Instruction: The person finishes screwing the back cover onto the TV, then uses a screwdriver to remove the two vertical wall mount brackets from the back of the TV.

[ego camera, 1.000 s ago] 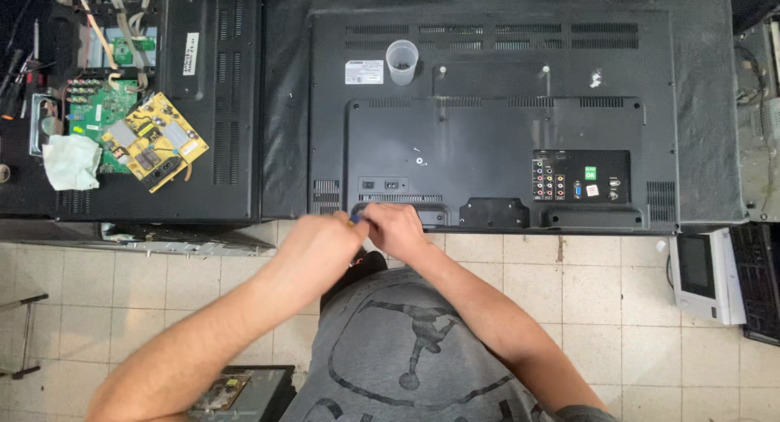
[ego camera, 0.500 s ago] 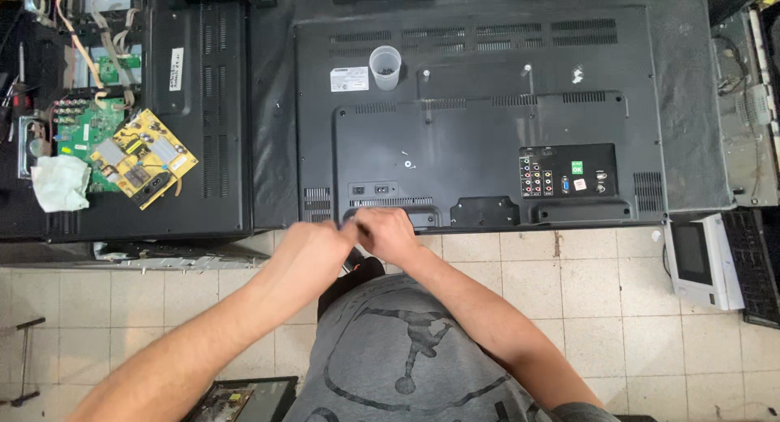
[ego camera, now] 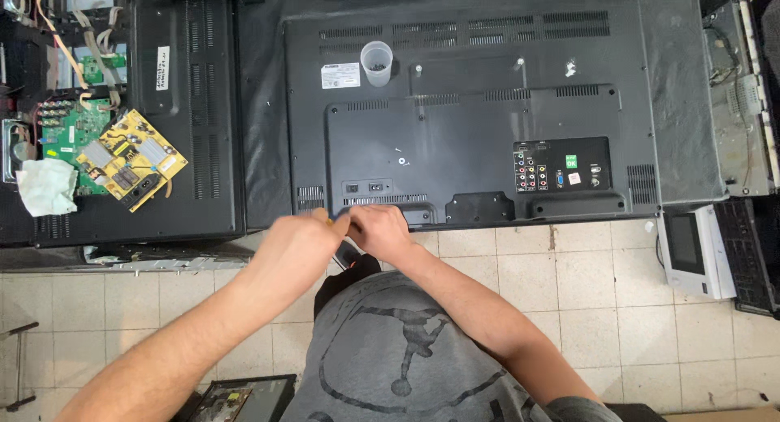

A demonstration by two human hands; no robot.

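Note:
A large black television [ego camera: 487,113] lies face down, its back panel up. Both my hands meet at the near edge of the panel, left of the middle. My left hand [ego camera: 296,242] and my right hand [ego camera: 379,229] are closed together around a small tool [ego camera: 336,217], of which only an orange and blue bit shows between the fingers. A dark part [ego camera: 349,255] hangs just below the hands. What the tool touches is hidden by my fingers. A clear plastic cup [ego camera: 376,63] with small screws in it stands on the panel's far part, and two loose screws [ego camera: 401,155] lie mid-panel.
A second black back panel [ego camera: 191,113] lies to the left, with a yellow circuit board [ego camera: 130,158], a green board [ego camera: 69,134] and a white cloth [ego camera: 47,186] beside it. A small white device [ego camera: 691,251] sits at the right, on the tiled floor [ego camera: 569,268].
My hands have stayed together at the panel's near edge, with only small finger movements. The view has shifted a little, so the television sits slightly further left and higher in frame.

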